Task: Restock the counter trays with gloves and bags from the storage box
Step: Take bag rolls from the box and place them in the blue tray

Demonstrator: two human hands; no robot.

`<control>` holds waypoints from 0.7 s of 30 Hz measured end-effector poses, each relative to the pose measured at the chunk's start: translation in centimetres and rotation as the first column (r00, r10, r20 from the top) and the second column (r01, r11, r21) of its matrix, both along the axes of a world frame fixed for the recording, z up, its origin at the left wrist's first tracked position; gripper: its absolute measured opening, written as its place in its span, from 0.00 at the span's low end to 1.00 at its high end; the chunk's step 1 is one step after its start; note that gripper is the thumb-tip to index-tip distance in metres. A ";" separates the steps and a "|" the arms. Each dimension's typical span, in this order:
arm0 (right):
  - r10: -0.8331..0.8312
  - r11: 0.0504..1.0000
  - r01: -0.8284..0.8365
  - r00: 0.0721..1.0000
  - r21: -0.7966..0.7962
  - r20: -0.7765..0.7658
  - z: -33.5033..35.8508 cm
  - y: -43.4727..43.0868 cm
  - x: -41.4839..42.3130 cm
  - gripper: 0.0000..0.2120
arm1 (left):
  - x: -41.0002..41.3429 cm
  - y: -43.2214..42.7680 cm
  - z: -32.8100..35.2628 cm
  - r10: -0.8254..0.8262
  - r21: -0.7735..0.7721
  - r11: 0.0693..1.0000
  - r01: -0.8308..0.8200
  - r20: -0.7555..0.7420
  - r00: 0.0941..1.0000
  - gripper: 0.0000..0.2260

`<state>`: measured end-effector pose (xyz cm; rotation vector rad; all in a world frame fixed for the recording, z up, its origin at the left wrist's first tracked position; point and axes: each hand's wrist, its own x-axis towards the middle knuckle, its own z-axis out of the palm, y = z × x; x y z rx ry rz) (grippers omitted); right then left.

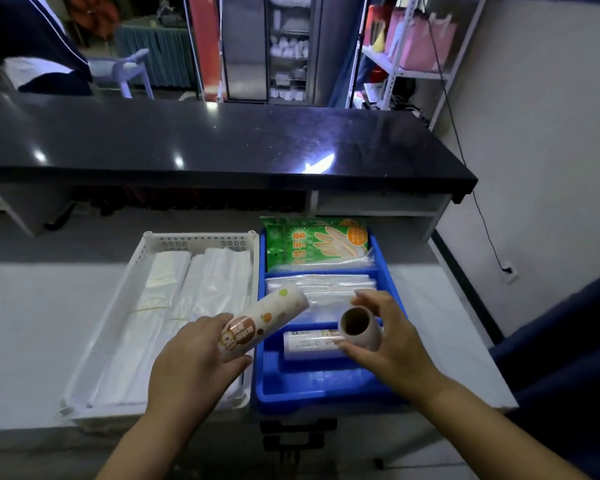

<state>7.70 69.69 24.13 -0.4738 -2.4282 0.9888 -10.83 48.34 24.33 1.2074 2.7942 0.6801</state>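
Observation:
My left hand (191, 362) grips a printed roll of bags (262, 322), tilted over the gap between the two trays. My right hand (392, 337) holds a second roll (361, 329) with its brown cardboard core facing me, above the blue tray (326, 389). A third roll (309, 344) lies in the blue tray's near compartment. Clear bags (323, 289) fill its middle compartment. A green pack of gloves (316, 242) sits in the far compartment. The white tray (142, 258) on the left holds folded white plastic bags (201, 289).
A black raised counter (222, 143) runs across behind the trays, with open shelves beneath it. A person in dark and white clothing (39, 46) stands at the far left. Metal shelving (416, 53) stands at the back right. A blue fabric (568, 358) lies at my right.

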 end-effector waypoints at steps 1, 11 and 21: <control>-0.052 0.999 0.052 0.999 -0.014 0.002 -0.1 0.3 0.8 0.34 | 0.0 0.6 0.0 -0.031 0.005 1.000 0.031 -0.003 1.000 0.25; -0.405 0.872 0.348 0.908 -0.345 -0.108 1.2 2.7 5.3 0.28 | 2.7 7.5 -0.6 -0.379 -0.092 0.920 0.382 0.044 0.924 0.24; -0.554 0.816 0.447 0.787 -0.367 -0.271 4.5 4.3 8.5 0.30 | 6.1 12.0 -4.1 -0.512 -0.235 0.819 0.523 0.114 0.852 0.21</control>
